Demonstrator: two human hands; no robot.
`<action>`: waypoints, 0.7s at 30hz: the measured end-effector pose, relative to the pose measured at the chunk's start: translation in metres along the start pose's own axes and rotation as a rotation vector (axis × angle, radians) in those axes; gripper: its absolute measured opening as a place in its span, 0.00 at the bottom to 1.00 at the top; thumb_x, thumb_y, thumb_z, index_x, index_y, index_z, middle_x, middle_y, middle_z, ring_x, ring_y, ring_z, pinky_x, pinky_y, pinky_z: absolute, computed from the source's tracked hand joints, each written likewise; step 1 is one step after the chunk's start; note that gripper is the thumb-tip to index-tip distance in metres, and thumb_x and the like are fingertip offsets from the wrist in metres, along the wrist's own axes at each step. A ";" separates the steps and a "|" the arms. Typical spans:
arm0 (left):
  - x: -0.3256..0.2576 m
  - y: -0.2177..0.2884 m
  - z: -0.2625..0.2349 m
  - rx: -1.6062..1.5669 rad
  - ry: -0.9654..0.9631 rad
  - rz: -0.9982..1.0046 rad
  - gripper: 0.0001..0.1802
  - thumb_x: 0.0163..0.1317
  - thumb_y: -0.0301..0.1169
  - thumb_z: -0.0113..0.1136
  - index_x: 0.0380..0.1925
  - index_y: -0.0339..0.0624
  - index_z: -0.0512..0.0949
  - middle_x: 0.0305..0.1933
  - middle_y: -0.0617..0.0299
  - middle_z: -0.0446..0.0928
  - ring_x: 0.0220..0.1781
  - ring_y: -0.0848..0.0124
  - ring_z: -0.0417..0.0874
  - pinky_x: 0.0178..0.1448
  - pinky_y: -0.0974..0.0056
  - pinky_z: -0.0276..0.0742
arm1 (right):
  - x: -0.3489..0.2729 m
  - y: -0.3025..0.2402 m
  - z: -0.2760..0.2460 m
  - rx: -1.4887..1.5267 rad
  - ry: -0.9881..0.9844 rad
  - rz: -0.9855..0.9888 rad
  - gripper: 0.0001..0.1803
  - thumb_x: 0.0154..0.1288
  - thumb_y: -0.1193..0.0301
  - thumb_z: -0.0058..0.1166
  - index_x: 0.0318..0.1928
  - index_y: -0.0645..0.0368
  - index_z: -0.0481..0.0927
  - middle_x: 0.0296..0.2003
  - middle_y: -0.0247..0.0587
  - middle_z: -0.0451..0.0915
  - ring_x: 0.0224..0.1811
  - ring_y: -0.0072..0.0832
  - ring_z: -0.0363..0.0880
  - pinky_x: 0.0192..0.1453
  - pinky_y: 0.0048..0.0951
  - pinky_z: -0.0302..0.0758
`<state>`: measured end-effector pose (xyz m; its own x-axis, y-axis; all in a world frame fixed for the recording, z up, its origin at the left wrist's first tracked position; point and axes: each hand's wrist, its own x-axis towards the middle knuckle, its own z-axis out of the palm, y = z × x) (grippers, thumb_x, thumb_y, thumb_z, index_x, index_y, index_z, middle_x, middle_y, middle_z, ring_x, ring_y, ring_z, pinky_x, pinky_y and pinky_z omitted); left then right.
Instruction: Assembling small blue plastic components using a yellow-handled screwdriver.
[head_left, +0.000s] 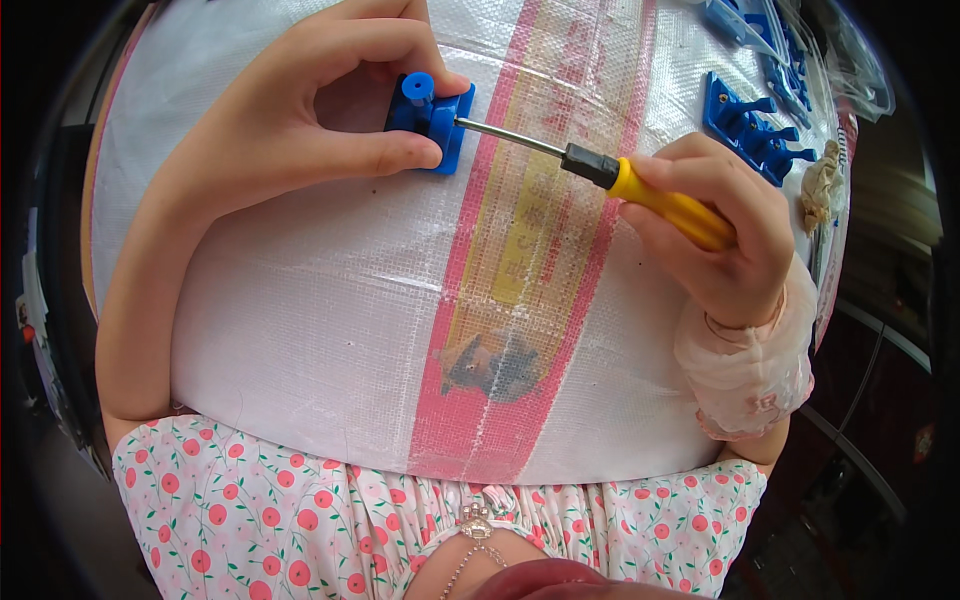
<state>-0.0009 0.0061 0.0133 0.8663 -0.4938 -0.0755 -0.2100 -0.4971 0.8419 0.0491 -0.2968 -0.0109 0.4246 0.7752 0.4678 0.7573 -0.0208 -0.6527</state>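
Between thumb and fingers, my left hand point(330, 110) grips a small blue plastic hook point(448, 125) with a flat base and a round knob. It is held near the far edge of the view, on or just over the table. My right hand point(715, 215) is wrapped round a screwdriver point(665, 195) with a yellow handle, a black collar and a thin metal shaft. The shaft points left, and its tip touches the blue hook's base. Whether a screw sits at the tip is too small to tell.
A white woven plastic sheet point(290, 320) with a pink and yellow printed band covers the table. At the far right lie a blue rack of several hooks point(750, 135), more blue plastic parts point(785, 75), clear plastic bags point(850, 60) and a crumpled tan bundle point(822, 185).
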 end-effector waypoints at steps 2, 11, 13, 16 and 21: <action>0.001 -0.004 0.000 0.013 -0.004 0.048 0.16 0.52 0.30 0.76 0.38 0.37 0.82 0.40 0.59 0.73 0.43 0.71 0.71 0.44 0.69 0.67 | 0.001 -0.003 0.002 -0.116 0.002 -0.099 0.17 0.52 0.83 0.67 0.44 0.67 0.81 0.31 0.43 0.78 0.27 0.29 0.81 0.28 0.23 0.75; 0.004 -0.002 -0.001 0.100 -0.031 0.074 0.16 0.52 0.30 0.76 0.38 0.37 0.83 0.40 0.60 0.74 0.44 0.70 0.72 0.47 0.67 0.67 | -0.006 -0.019 0.006 -0.532 -0.047 -0.275 0.13 0.48 0.81 0.64 0.37 0.68 0.79 0.29 0.40 0.74 0.19 0.21 0.69 0.18 0.22 0.63; 0.005 -0.003 -0.001 0.080 -0.038 0.079 0.16 0.52 0.31 0.76 0.38 0.37 0.83 0.40 0.59 0.75 0.44 0.70 0.72 0.46 0.67 0.67 | -0.007 -0.018 0.006 -0.606 -0.045 -0.318 0.11 0.49 0.80 0.66 0.34 0.66 0.78 0.29 0.40 0.74 0.19 0.20 0.68 0.18 0.21 0.61; 0.007 -0.004 0.002 0.048 -0.027 0.102 0.16 0.52 0.31 0.76 0.38 0.37 0.83 0.39 0.60 0.75 0.44 0.70 0.71 0.46 0.67 0.66 | -0.008 -0.018 0.005 -0.667 -0.061 -0.344 0.10 0.51 0.79 0.67 0.31 0.64 0.77 0.29 0.40 0.75 0.20 0.20 0.67 0.18 0.21 0.59; 0.008 0.006 0.004 0.128 -0.027 0.024 0.16 0.52 0.32 0.76 0.38 0.38 0.83 0.37 0.61 0.74 0.43 0.70 0.71 0.46 0.67 0.65 | -0.005 -0.023 0.000 -0.745 -0.126 -0.342 0.10 0.53 0.76 0.68 0.29 0.59 0.76 0.29 0.38 0.75 0.21 0.19 0.67 0.18 0.20 0.58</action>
<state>0.0031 -0.0033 0.0154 0.8482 -0.5249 -0.0715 -0.2884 -0.5708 0.7688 0.0296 -0.2999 0.0013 0.0857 0.8784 0.4701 0.9837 -0.1495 0.1000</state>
